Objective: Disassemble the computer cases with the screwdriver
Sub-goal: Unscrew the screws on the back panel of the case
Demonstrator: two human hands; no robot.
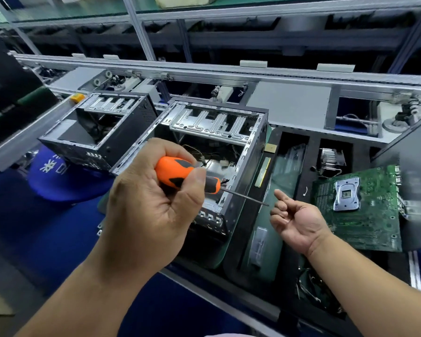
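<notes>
Long aluminium-framed conveyor bench (289,100), blue matting at its near side

Two open black-and-grey sheet-steel computer cases, side panels off: nearer case (241,152) centre, ribbed drive cage at top, loose wires inside; second case (122,117) just left and behind

Green printed circuit motherboard (365,215) with silver CPU socket frame, lying right of nearer case

Blue cap (56,176), white characters, not readable, left of cases

Left hand (153,203) grips the orange-and-black rubbery screwdriver (187,175) by its handle, thin steel shaft pointing right over nearer case's edge

Right hand (294,217) palm-up, fingers loosely curled, holding nothing visible, fingertips just beside shaft tip
</notes>
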